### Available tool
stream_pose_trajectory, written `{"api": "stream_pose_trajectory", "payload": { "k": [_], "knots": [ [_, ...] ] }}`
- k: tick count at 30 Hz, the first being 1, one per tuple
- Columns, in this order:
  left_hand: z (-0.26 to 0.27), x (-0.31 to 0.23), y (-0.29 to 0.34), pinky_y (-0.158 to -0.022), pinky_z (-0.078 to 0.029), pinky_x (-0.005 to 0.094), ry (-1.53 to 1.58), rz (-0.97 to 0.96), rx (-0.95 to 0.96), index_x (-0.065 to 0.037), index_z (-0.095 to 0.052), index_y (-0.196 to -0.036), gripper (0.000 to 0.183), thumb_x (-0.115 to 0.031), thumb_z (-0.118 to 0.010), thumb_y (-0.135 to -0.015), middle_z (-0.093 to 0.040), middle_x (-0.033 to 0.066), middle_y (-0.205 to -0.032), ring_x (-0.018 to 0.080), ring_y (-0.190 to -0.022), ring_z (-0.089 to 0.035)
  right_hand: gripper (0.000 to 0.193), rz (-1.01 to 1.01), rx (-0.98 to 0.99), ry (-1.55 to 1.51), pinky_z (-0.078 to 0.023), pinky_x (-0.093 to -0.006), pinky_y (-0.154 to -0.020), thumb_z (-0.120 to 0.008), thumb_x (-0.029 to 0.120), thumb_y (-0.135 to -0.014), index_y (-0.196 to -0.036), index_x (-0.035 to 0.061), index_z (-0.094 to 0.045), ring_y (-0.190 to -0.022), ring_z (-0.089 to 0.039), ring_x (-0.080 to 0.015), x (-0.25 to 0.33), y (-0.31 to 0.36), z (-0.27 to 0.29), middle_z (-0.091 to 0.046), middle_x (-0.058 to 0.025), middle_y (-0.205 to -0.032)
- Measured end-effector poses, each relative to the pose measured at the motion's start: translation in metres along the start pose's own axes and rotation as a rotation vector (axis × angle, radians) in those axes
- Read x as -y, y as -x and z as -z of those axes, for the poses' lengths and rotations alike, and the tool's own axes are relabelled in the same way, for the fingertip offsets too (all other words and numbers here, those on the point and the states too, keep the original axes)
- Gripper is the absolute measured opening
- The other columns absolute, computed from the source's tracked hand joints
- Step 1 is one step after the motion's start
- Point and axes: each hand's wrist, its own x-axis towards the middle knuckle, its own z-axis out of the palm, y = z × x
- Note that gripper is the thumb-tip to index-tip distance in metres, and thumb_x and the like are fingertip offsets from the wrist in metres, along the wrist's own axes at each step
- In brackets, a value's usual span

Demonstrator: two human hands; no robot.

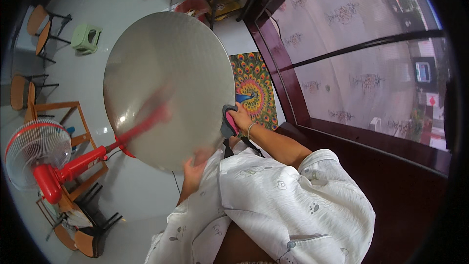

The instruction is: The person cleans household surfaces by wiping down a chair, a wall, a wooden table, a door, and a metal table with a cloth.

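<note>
A large round metal tabletop (pixel 171 63), silvery and shiny, lies in front of me. At its right edge my right hand (pixel 241 116) is closed on a grey and pink cloth (pixel 228 123), which is pressed against the rim. My left hand (pixel 193 170) is at the near edge, thumb and fingers curled on the rim; part of its grip is hard to make out. A blurred red reflection of the fan shows on the metal. What supports the tabletop is mostly hidden beneath it.
A red standing fan (pixel 46 181) is close on the left. Wooden chairs (pixel 41 29) and a green stool (pixel 86 38) stand along the left side. A peacock-patterned mat (pixel 259 80) lies right of the tabletop, by a dark red framed glass door (pixel 288 83).
</note>
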Motion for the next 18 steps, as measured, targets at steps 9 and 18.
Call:
{"api": "stream_pose_trajectory", "payload": {
  "k": [9, 18],
  "knots": [
    [-0.016, 0.006, -0.009, -0.102, -0.045, 0.0465, -0.048, 0.33, -0.14, 0.005, -0.05, -0.128, 0.054, -0.037, -0.055, -0.095, -0.058, 0.0207, -0.125, 0.0339, -0.113, -0.059, 0.032, -0.033, -0.089, -0.25, -0.052, -0.0321, -0.059, -0.06, 0.006, -0.09, -0.121, 0.0078, -0.052, -0.07, -0.062, -0.0182, 0.005, 0.002, 0.051, -0.062, -0.008, -0.085],
    [-0.081, -0.024, 0.025, -0.103, -0.046, 0.0455, -0.21, -0.189, -0.254, 0.002, -0.054, -0.121, 0.032, -0.015, -0.06, -0.096, -0.058, 0.0144, -0.115, 0.0312, -0.121, -0.053, 0.033, -0.129, -0.143, -0.364, -0.054, -0.0333, -0.06, -0.058, 0.011, -0.09, -0.123, 0.0074, -0.053, -0.07, -0.063, -0.0182, -0.038, -0.014, 0.131, -0.064, -0.008, -0.087]
  ]
}}
